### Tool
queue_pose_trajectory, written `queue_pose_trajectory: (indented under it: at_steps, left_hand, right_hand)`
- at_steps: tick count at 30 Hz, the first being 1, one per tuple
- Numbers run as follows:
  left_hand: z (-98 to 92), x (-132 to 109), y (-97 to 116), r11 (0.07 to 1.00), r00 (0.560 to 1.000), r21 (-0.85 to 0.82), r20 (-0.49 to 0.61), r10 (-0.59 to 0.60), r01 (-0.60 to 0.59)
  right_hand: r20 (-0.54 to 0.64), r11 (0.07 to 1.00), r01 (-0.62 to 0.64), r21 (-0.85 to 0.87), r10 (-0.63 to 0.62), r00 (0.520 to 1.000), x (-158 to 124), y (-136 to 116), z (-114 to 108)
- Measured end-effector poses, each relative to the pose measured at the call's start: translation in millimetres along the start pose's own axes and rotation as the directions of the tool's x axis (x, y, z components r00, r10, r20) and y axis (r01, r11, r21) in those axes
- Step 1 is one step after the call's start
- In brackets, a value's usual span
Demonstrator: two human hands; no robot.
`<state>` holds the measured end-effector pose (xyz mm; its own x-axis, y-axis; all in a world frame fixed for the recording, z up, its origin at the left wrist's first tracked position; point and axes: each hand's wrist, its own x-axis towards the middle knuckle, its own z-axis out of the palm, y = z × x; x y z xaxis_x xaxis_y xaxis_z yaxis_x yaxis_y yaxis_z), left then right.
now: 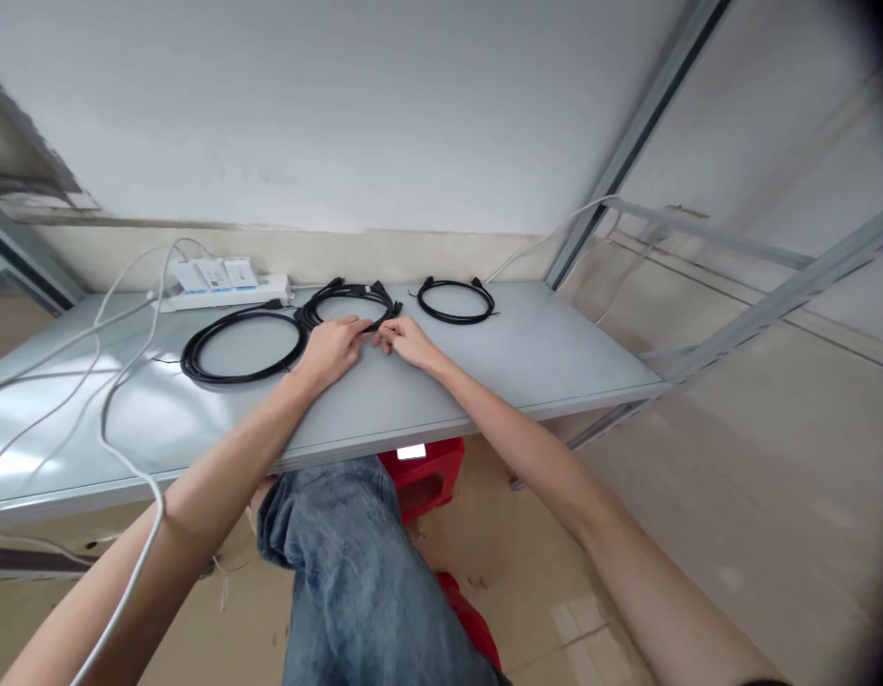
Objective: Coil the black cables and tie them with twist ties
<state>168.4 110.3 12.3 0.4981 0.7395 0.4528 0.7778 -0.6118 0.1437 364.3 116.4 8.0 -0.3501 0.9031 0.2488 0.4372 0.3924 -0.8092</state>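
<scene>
Three coils of black cable lie in a row on the grey metal shelf. My left hand (333,348) is at the near side of the middle black cable coil (310,312), its fingers closed on the cable. Just to the right, my right hand (408,341) has its fingers curled in a pinch close to the left fingertips. Whatever is between those fingers is hidden. Left of my hands is a larger black cable coil (230,379), partly overlapping the middle one. Apart on the right lies a smaller black cable coil (455,319) with plug ends at its top.
A white power strip (270,289) with white adapters (213,274) stands at the shelf's back left. Loose white cables (130,360) cross the left side and my left forearm. Metal uprights frame the shelf (541,367). Below is a red stool (441,467) with a phone-like bright rectangle (411,452).
</scene>
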Motion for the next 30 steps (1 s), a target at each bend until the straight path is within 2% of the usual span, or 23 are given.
queue_pose_trajectory:
  at_steps: [2, 4, 6, 8, 10, 11, 13, 14, 16, 17, 19, 20, 21, 22, 24, 26, 30]
  left_hand:
    - [1.5, 0.2, -1.0, 1.0, 1.0, -0.018, 0.007, 0.001, -0.001]
    - [2.7, 0.6, -1.2, 1.0, 1.0, -0.023, 0.015, -0.001, 0.001]
    - [3.4, 1.3, -0.3, 1.0, 1.0, -0.015, 0.025, -0.003, 0.003]
    - [3.7, 1.9, 1.2, 1.0, 0.999, -0.007, 0.038, -0.001, 0.001]
    - [3.6, 2.2, 2.8, 1.0, 0.998, -0.006, 0.06, 0.006, -0.005]
    - [3.4, 2.1, 3.4, 1.0, 0.998, -0.008, 0.07, 0.007, -0.006]
    - [2.7, 1.4, 4.0, 1.0, 0.996, -0.016, 0.087, 0.008, -0.007]
    - [2.1, 0.9, 4.2, 1.0, 0.996, -0.021, 0.09, 0.009, -0.007]
    - [0.3, -0.5, 4.6, 1.0, 0.996, -0.025, 0.088, 0.013, -0.011]
    - [-1.0, -1.2, 5.1, 1.0, 0.996, -0.024, 0.085, 0.017, -0.015]
    - [-3.6, -2.4, 6.7, 1.0, 0.996, -0.018, 0.085, 0.026, -0.024]
    - [-4.9, -2.8, 7.8, 1.0, 0.996, -0.013, 0.089, 0.027, -0.026]
    - [-6.1, -3.1, 8.9, 1.0, 0.995, -0.006, 0.093, 0.025, -0.025]
    - [-7.1, -3.2, 10.0, 1.0, 0.995, 0.003, 0.1, 0.022, -0.023]
    - [-8.4, -3.1, 11.8, 1.0, 0.994, 0.023, 0.111, 0.016, -0.018]
    - [-9.0, -2.7, 13.0, 0.999, 0.994, 0.033, 0.105, 0.019, -0.022]
    - [-9.2, -1.8, 14.3, 0.997, 0.995, 0.043, 0.08, 0.065, -0.069]
  right_hand:
    - [0.015, 0.998, -0.003, -0.069, 0.004, 1.0, -2.3, -3.0, -3.0]
    - [0.013, 0.966, 0.022, -0.257, -0.019, 1.0, -5.2, -8.1, -8.2]
    - [0.046, 0.859, 0.11, -0.499, -0.101, 0.994, -6.9, -14.2, -14.9]
    - [0.175, 0.697, 0.266, -0.665, -0.201, 0.964, -6.1, -19.8, -21.5]
    - [0.355, 0.567, 0.432, -0.701, -0.249, 0.901, -3.3, -24.2, -26.3]
    - [0.425, 0.531, 0.492, -0.69, -0.253, 0.869, -1.6, -26.1, -27.8]
    - [0.493, 0.514, 0.542, -0.665, -0.244, 0.835, 0.7, -30.0, -28.7]
    - [0.485, 0.532, 0.528, -0.662, -0.234, 0.843, 1.0, -32.2, -28.1]
    - [0.385, 0.632, 0.414, -0.655, -0.192, 0.903, -0.4, -37.3, -25.5]
    - [0.315, 0.719, 0.313, -0.621, -0.137, 0.939, -1.9, -40.1, -23.7]
    - [0.204, 0.91, 0.021, -0.415, 0.07, 0.977, -5.6, -45.6, -20.5]
    - [0.2, 0.959, -0.15, -0.24, 0.2, 0.959, -7.2, -48.0, -19.5]
    - [0.238, 0.948, -0.314, -0.047, 0.316, 0.918, -8.5, -50.0, -19.2]
    - [0.302, 0.882, -0.452, 0.13, 0.399, 0.866, -9.3, -51.6, -19.5]
    - [0.413, 0.694, -0.617, 0.371, 0.471, 0.779, -10.0, -53.5, -21.1]
    - [0.446, 0.551, -0.677, 0.487, 0.51, 0.736, -10.0, -53.6, -22.6]
    - [0.399, 0.396, -0.664, 0.634, 0.568, 0.72, -11.0, -51.8, -19.9]
